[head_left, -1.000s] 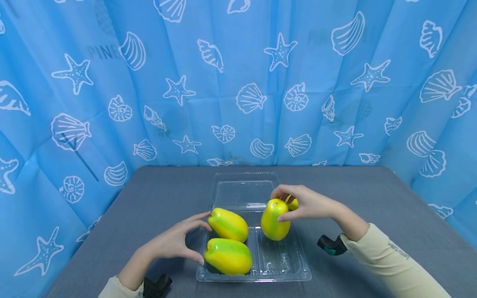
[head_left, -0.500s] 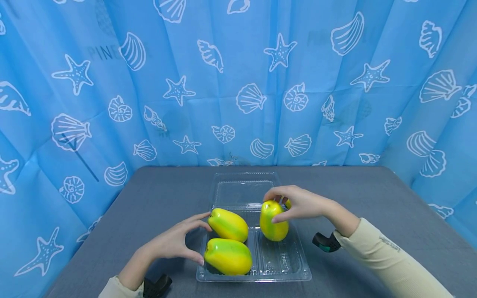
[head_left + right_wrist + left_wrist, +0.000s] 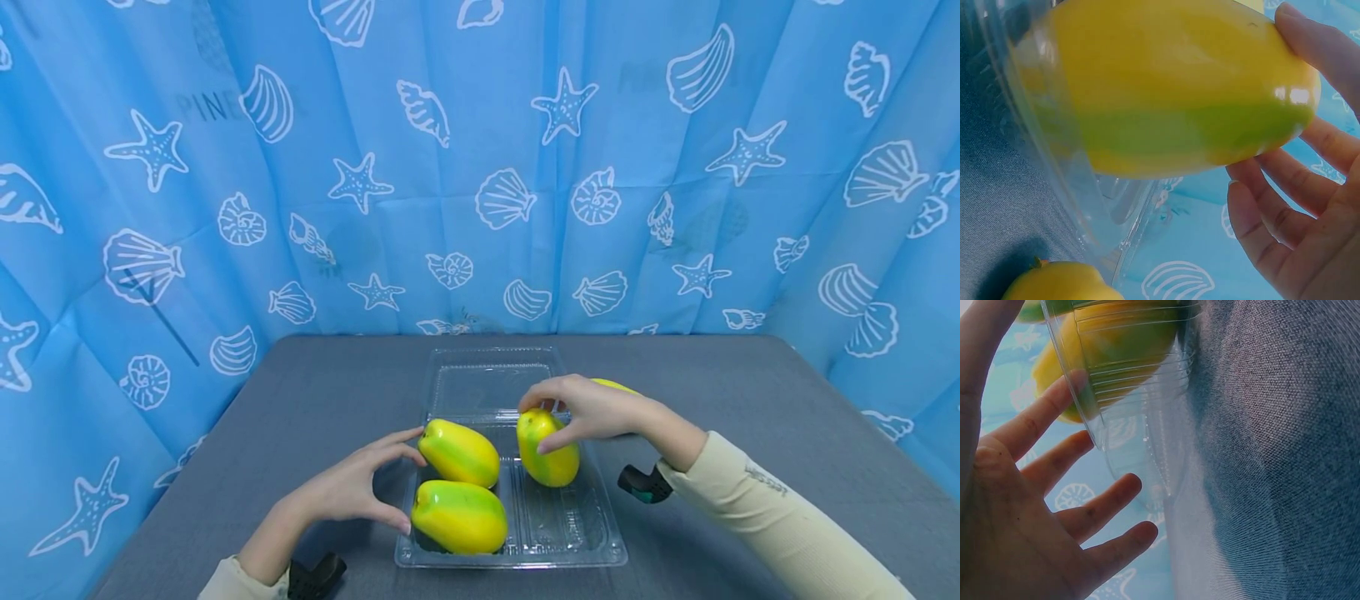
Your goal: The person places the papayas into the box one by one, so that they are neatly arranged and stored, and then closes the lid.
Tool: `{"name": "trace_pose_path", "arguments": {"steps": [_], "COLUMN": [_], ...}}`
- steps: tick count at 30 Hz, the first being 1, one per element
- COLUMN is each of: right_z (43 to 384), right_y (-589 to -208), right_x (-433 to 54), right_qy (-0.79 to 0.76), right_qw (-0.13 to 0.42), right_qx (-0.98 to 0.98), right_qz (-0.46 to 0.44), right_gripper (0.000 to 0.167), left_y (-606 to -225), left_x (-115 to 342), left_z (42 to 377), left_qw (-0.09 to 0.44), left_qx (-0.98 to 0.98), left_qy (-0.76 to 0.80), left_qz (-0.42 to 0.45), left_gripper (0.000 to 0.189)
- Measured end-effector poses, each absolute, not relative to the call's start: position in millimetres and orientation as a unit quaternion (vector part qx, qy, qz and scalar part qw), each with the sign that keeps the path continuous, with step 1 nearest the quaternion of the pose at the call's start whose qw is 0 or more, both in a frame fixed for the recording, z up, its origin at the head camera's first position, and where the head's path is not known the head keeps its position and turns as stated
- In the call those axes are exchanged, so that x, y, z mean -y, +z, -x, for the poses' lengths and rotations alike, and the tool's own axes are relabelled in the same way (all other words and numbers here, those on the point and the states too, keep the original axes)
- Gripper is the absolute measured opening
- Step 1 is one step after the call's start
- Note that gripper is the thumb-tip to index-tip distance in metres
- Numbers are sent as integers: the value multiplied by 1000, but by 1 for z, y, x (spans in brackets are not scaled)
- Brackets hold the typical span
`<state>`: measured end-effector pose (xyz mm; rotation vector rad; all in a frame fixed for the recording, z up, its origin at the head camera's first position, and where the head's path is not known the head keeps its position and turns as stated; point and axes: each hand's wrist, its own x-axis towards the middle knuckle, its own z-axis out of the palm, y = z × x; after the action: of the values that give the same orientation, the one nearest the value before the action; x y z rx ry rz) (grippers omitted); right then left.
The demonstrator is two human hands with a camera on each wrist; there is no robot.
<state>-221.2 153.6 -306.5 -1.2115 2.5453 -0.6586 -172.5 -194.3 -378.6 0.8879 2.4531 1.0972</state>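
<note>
My right hand [image 3: 588, 408] grips a yellow papaya [image 3: 549, 458] with a green stripe, thumb on the near side and fingers over its top end. That papaya stands tilted in the right half of a clear plastic clamshell box [image 3: 570, 554]; in the right wrist view its lower end [image 3: 1116, 94] shows through the box wall. Two more papayas, a rear one [image 3: 459, 452] and a front one [image 3: 460, 517], lie side by side in the left half. My left hand [image 3: 352, 483] is spread at the box's left rim, its index fingertip at the clear wall [image 3: 1094, 406] in the left wrist view.
Another yellow fruit [image 3: 615, 386] lies on the grey table [image 3: 337, 383] behind my right hand, mostly hidden; the right wrist view shows it [image 3: 1060, 282] beside the box. The box's lid [image 3: 491, 385] lies folded open at the back. A blue shell-patterned curtain [image 3: 480, 250] hangs behind.
My right hand has moved a little left with the papaya, whose top now leans further left. More of the fruit behind that hand shows. The left hand has stayed put.
</note>
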Motion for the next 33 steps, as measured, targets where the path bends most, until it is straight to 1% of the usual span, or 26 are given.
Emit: {"name": "trace_pose_path", "arguments": {"steps": [9, 16, 22, 33], "right_z": [222, 221, 223, 226], "right_y": [-310, -310, -312, -316], "right_x": [-148, -140, -133, -127], "right_qy": [-219, -214, -206, -198], "right_qw": [137, 141, 147, 159], "right_qx": [-871, -871, -869, -867], "right_qz": [417, 420, 425, 428], "right_gripper": [47, 46, 51, 50], "left_y": [-379, -379, -378, -379], "left_x": [194, 194, 194, 194], "left_z": [173, 173, 173, 173], "left_qw": [154, 152, 155, 151], "left_qx": [-859, -863, -861, -861], "left_qy": [381, 375, 378, 379], "left_qz": [-307, -303, -304, -304], "left_gripper": [59, 59, 59, 57]}}
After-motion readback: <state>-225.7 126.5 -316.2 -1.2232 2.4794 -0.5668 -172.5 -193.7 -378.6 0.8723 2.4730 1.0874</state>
